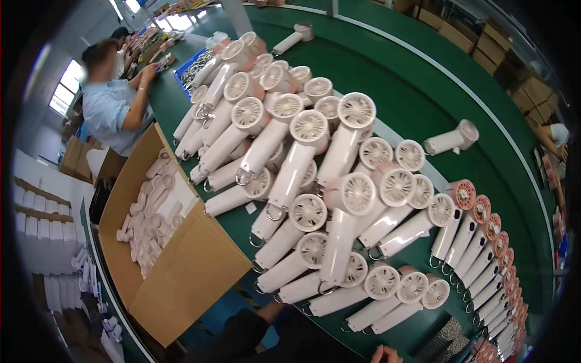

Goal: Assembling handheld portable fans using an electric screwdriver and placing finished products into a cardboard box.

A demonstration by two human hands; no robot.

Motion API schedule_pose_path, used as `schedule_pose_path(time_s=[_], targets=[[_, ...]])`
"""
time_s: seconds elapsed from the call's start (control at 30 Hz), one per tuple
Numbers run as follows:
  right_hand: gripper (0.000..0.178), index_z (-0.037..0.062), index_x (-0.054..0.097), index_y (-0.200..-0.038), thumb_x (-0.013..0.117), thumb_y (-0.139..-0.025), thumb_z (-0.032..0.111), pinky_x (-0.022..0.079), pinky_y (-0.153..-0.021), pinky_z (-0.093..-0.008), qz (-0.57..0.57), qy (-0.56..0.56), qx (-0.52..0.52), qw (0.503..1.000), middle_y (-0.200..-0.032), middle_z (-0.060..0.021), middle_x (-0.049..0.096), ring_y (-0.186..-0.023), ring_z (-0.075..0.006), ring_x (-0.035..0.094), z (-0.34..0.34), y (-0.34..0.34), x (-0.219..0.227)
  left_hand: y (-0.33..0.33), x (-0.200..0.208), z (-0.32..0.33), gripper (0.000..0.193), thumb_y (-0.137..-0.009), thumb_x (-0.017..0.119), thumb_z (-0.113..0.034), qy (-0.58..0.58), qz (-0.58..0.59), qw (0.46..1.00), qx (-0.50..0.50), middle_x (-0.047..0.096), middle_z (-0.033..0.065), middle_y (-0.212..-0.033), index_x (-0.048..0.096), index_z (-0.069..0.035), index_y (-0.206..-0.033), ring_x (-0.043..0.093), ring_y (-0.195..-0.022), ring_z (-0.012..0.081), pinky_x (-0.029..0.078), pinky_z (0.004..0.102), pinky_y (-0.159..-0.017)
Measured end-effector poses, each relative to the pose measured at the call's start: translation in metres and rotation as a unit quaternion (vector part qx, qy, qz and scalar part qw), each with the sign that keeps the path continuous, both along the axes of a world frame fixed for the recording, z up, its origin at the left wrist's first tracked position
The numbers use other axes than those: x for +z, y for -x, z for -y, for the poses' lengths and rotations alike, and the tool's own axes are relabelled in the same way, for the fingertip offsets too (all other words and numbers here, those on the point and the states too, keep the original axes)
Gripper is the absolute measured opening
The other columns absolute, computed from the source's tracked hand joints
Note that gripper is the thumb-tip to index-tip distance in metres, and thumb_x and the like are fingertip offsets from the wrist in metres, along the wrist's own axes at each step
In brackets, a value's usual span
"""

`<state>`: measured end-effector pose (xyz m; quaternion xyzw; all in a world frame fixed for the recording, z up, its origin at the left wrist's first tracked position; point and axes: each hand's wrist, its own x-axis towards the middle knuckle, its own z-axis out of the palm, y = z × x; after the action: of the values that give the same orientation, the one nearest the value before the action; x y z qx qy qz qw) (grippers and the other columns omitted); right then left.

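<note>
Pile of white handheld fans point(295, 170) mid-scene on green table point(387, 54). Left hand point(272, 311) at table's near edge, mostly hidden, fingers can't tell. Right hand point(386, 356) near, cut off, fingers bent, grip can't tell. Open carton point(193, 284) left, fan row point(462, 241) right.

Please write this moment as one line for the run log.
left hand: mostly hidden, near piled handheld fans | right hand: at picture's lower edge | grips: unclear | carton: open, holding pale pink parts
</note>
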<state>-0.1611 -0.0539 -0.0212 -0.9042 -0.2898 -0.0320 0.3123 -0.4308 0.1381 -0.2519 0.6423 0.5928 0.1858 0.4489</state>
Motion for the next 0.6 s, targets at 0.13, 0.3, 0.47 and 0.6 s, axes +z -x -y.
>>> schedule_pose_path(time_s=[0.13, 0.3, 0.47, 0.6], targets=[[0.006, 0.0036, 0.065, -0.081, 0.071, -0.081, 0.006, 0.047, -0.044, -0.0369, -0.031, -0.007, -0.019, 0.999, -0.063, -0.016, 0.063, -0.048, -0.0316, 0.061, -0.012, -0.003, 0.01, -0.005, -0.005, -0.017, 0.031, -0.09, 0.056, -0.025, 0.009, 0.016, 1.0, 0.024, 0.061, 0.0165, -0.101, 0.058, -0.001, -0.11, 0.057, -0.096, 0.029, 0.046, 0.0378, -0.084], [0.008, 0.0027, 0.063, -0.081, 0.071, -0.079, 0.005, 0.048, -0.047, -0.0415, -0.001, 0.035, -0.029, 0.999, -0.066, -0.0144, 0.064, -0.05, -0.0336, 0.059, -0.014, -0.001, 0.01, -0.029, -0.021, -0.052, 0.032, -0.091, 0.055, -0.026, 0.038, 0.047, 0.998, -0.005, 0.061, 0.0158, -0.102, 0.057, -0.001, -0.112, 0.057, -0.097, 0.0277, 0.046, 0.0371, -0.085], [0.013, 0.0118, 0.059, -0.073, 0.071, -0.068, 0.009, 0.036, -0.057, -0.0316, -0.023, 0.062, 0.003, 0.998, -0.057, -0.0002, 0.053, -0.05, -0.0194, 0.053, -0.005, -0.004, -0.01, -0.071, -0.04, -0.085, 0.034, -0.092, 0.054, -0.028, 0.14, 0.072, 0.971, -0.18, 0.061, 0.0151, -0.103, 0.057, -0.001, -0.113, 0.057, -0.097, 0.0263, 0.046, 0.0363, -0.085], [0.016, 0.0094, 0.059, -0.072, 0.074, -0.07, 0.015, 0.037, -0.039, -0.0271, 0.012, -0.003, -0.001, 1.0, -0.056, -0.0011, 0.051, -0.042, -0.0158, 0.052, -0.016, -0.016, -0.01, -0.106, -0.053, -0.122, 0.034, -0.093, 0.053, -0.028, 0.211, 0.066, 0.907, -0.359, 0.061, 0.0146, -0.103, 0.057, -0.001, -0.114, 0.057, -0.098, 0.0253, 0.046, 0.0357, -0.085]])
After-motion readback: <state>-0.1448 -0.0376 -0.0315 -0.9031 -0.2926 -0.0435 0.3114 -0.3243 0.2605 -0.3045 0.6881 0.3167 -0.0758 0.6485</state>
